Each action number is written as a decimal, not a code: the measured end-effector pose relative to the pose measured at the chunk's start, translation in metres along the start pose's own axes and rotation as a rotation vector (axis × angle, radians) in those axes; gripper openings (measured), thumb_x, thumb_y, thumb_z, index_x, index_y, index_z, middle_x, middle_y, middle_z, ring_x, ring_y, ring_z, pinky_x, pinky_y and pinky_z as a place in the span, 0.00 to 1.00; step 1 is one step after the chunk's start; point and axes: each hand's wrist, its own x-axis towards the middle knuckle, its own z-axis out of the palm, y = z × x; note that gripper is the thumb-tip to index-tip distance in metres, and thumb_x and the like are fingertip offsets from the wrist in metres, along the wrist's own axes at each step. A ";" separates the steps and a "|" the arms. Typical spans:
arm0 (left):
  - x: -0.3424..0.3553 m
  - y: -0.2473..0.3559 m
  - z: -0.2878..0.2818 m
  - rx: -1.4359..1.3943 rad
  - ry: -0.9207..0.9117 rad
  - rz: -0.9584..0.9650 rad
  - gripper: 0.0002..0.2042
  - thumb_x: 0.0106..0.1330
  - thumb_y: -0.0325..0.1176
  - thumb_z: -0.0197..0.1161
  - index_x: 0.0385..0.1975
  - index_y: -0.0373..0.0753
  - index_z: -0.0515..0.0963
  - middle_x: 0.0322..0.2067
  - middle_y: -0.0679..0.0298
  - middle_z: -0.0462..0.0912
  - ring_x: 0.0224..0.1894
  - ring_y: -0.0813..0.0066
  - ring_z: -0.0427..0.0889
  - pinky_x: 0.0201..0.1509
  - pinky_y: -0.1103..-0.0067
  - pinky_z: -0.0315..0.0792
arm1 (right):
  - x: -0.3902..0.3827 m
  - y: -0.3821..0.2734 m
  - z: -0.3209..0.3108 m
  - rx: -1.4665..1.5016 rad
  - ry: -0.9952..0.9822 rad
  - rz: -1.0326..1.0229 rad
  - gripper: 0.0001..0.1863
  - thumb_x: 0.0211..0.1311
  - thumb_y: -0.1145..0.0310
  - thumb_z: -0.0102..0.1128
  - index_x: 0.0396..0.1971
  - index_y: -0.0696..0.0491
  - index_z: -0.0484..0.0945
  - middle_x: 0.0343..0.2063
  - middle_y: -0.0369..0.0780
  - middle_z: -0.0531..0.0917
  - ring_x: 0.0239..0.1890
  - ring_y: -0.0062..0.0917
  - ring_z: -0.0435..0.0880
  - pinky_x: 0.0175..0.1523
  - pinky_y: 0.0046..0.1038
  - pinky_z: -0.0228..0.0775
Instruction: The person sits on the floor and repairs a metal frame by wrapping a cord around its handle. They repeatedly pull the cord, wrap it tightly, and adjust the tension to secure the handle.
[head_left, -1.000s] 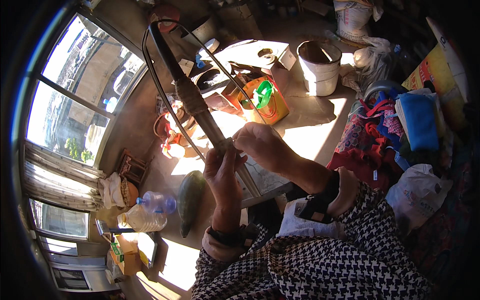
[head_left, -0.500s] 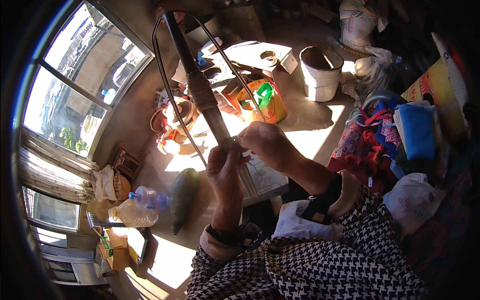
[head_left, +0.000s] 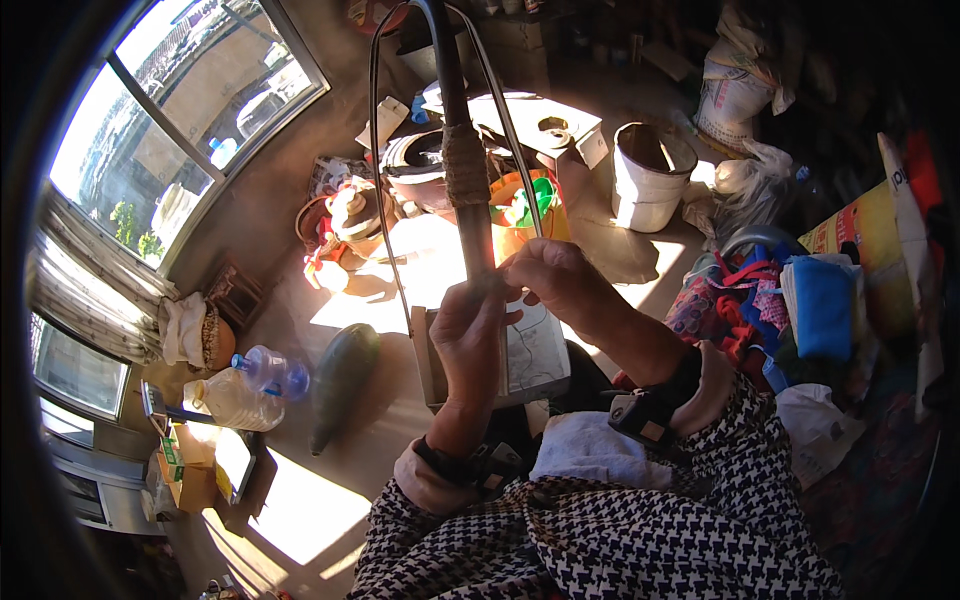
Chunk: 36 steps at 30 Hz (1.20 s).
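In front of me stands what looks like a long-necked stringed instrument. Its dark neck carries a cord wrapping, and its boxy body has a pale, crack-lined face. Two long thin dark lines bow out on either side of the neck; whether they are strings or rods is unclear. My left hand is closed at the neck's lower end, thumb and fingertips pinched. Against those fingertips, my right hand pinches too, coming from the right. Whatever lies between the fingers is small and hidden.
A green gourd-like vegetable and clear plastic bottles lie at left. Beyond the instrument are a white bucket, an orange container and a lidded pot. Cloth and bags pile up at right; a towel covers my lap.
The neck stands more upright and appears further right. The small metallic piece seen between my hands earlier is now hidden by fingers. My hands stay pinched together, and the whole view has shifted slightly.
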 end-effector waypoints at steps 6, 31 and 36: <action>-0.001 0.000 0.000 -0.023 0.002 -0.015 0.05 0.65 0.25 0.57 0.39 0.36 0.75 0.36 0.62 0.82 0.37 0.76 0.82 0.36 0.81 0.77 | -0.002 0.001 0.002 0.018 0.003 -0.028 0.11 0.53 0.62 0.55 0.27 0.54 0.73 0.29 0.35 0.77 0.33 0.18 0.73 0.40 0.23 0.65; 0.001 -0.001 0.002 -0.049 0.008 0.011 0.07 0.64 0.25 0.57 0.40 0.33 0.75 0.34 0.61 0.81 0.38 0.74 0.82 0.35 0.81 0.78 | -0.017 0.008 0.001 -0.773 0.339 -0.871 0.08 0.47 0.77 0.63 0.25 0.54 0.72 0.25 0.40 0.74 0.28 0.37 0.77 0.33 0.34 0.70; 0.001 0.000 0.002 -0.024 0.015 0.007 0.07 0.64 0.24 0.57 0.40 0.33 0.75 0.35 0.62 0.81 0.37 0.75 0.82 0.35 0.81 0.78 | -0.018 0.008 0.001 -0.878 0.335 -0.938 0.08 0.47 0.76 0.62 0.25 0.53 0.72 0.25 0.40 0.73 0.29 0.36 0.76 0.36 0.34 0.69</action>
